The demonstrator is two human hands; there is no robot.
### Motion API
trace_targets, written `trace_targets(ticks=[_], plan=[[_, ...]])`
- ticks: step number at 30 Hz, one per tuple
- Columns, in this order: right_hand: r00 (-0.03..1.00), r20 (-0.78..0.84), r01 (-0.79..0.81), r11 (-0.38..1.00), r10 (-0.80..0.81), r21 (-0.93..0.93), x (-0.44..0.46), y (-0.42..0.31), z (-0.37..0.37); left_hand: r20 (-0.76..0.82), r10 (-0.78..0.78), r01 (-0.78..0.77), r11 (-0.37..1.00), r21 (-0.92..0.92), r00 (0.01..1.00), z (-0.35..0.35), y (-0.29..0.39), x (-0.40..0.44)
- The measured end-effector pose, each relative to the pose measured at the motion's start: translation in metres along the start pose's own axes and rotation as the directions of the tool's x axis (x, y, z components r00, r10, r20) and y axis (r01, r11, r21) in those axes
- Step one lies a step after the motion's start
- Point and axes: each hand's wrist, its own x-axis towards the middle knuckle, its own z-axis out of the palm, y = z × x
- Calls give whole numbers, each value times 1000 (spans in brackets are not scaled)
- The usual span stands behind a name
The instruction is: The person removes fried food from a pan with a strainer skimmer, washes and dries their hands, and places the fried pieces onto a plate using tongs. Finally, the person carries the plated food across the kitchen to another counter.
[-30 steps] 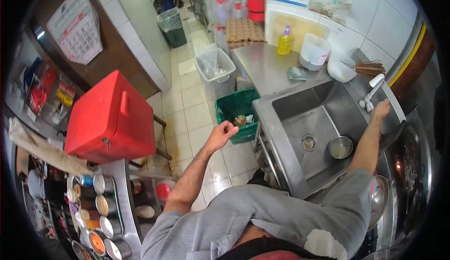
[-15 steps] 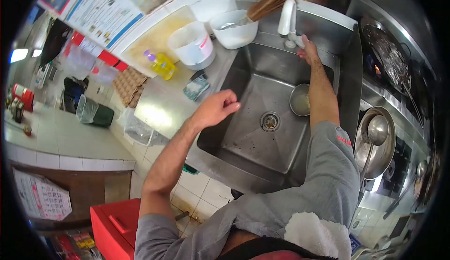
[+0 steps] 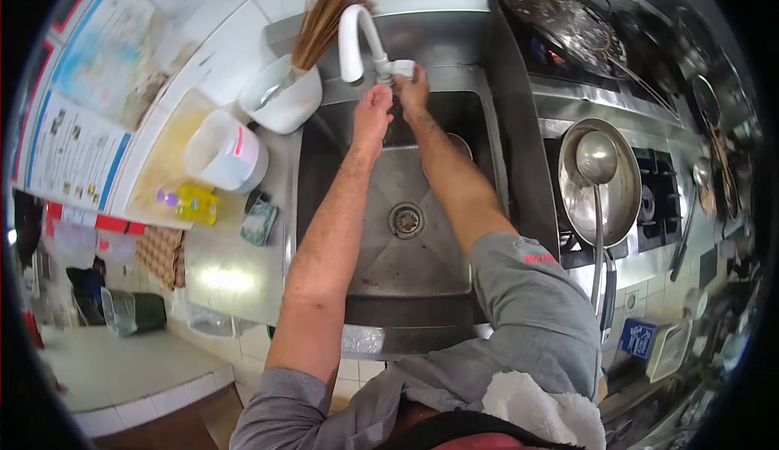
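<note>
Fingers of your right hand grip the white plastic tap handle behind the square steel sink; your left hand hangs nearby, its curl unclear. Twisting too hard could splash your forearms!

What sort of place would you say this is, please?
Most likely a kitchen, perhaps a commercial one: there is a deep steel sink with a white tap, and nearby a stove with a pan holding a ladle.

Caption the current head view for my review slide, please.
At a steel sink, the right hand is on the handle of a white tap, the left hand near its spout.
</note>
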Motion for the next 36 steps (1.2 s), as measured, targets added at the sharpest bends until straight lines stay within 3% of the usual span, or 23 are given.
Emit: trace_targets(ticks=[3, 5, 6, 7, 14, 15, 17, 18, 19, 20, 21, 22, 24, 26, 27, 28, 30, 31, 32, 33, 34, 35, 36], plan=[[996, 71, -40, 995, 46, -88, 9, -25, -5, -52, 32, -38, 993, -116, 998, 7, -3, -3], [930, 246, -255, 961, 274, -106, 24, -42, -15, -48, 52, -60, 984, -170, 997, 7, -1, -3], [931, 241, -256, 961, 275, -106, 27, -43, -18, -60, 1, -17, 964, -267, 998, 3, 0, -3], [932, 261, -221, 965, 252, -145, 29, -43, -19, -69, -50, 22, 932, -362, 996, 0, 1, -3], [940, 332, -5, 974, 81, -225, 30, -26, -26, -67, -22, -2, 940, -340, 998, -4, -3, -6], [939, 333, -6, 974, 83, -226, 33, -14, -25, -85, -11, -15, 952, -305, 996, -2, -2, -8], [976, 122, 212, 925, -182, -315, 31, 12, -14, -99, -3, -24, 963, -268, 995, 4, -6, -11], [976, 118, 210, 925, -182, -317, 17, 5, 0, -67, 182, -184, 983, -16, 981, 8, -13, -10], [998, -55, -26, 989, 18, -145, -13, -8, 16, 12, 348, -342, 912, 225, 937, 11, -20, -10], [984, 141, 60, 940, -113, 336, -44, -7, 10, 16, 342, -337, 915, 220, 939, 14, -29, -12], [908, 340, -213, 428, -246, 878, -74, -3, 3, 125, 512, -480, 653, 586, 850, 16, -36, -14], [784, 509, -528, 51, -356, 848, -105, 0, -3, 294, 600, -521, 244, 818, 744, 16, -42, -17], [804, 592, -580, 147, -52, 801, -131, -33, -5, 261, 568, -471, 260, 843, 780, 7, -41, -22], [738, 618, -671, 207, 271, 712, -153, -66, 0, 127, 282, -233, 384, 893, 951, -10, -41, -20], [680, 597, -719, 225, 426, 658, -160, -68, 0, 161, 342, -258, 260, 931, 926, -18, -29, -25], [660, 607, -735, 214, 444, 643, -163, -65, 0, 136, 333, -232, 267, 935, 933, -23, -24, -26], [732, 338, -668, 529, 591, 523, -159, -57, 3, -22, 34, 7, 376, 927, 999, -30, -25, -24], [749, 201, -630, 587, 631, 508, -151, -51, 4, 89, 111, -125, 372, 920, 990, -28, -31, -24], [759, 269, -631, 571, 592, 525, -132, -28, -2, 73, 103, -107, 376, 920, 992, -26, -39, -23], [763, 259, -626, 578, 592, 523, -120, -31, -4, 91, 250, -222, 568, 793, 964, -25, -47, -23], [811, 255, -582, 690, 526, 429, -104, -25, -8, 65, 389, -343, 708, 618, 919, -27, -55, -28], [964, 79, -250, 967, 253, -49, -68, 1, -17, 44, 368, -314, 721, 618, 929, -35, -63, -34], [989, 128, -27, 926, 81, -376, -38, 10, -25, 221, 326, -391, 686, 614, 919, -46, -66, -39]])
